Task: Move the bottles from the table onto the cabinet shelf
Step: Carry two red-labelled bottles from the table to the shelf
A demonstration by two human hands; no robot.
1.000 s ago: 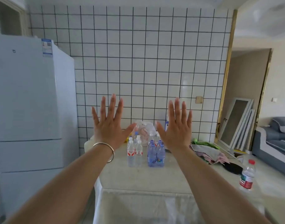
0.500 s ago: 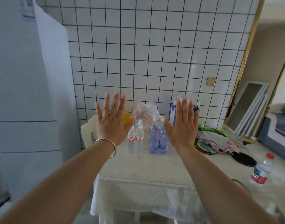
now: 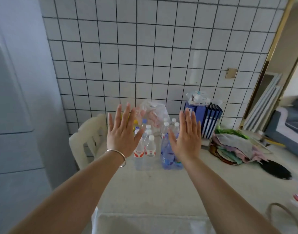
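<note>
At the left edge of the frame stands a pale fridge [image 3: 18, 98], with a cream chair [image 3: 87, 139] beside it. Left of centre, the left hand [image 3: 122, 137], a bangle [image 3: 117, 157] on its wrist, is raised with fingers [image 3: 118, 114] spread, holding nothing. At centre, the bottles [image 3: 150, 146] stand clustered on the desk [image 3: 153, 191]. Right of them, the right hand [image 3: 187, 141] is likewise splayed and empty. Further right lies a cloth pile [image 3: 236, 149].

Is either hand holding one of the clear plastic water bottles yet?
No: the left hand and right hand are both open and spread, empty, before the clear plastic water bottles.
</note>
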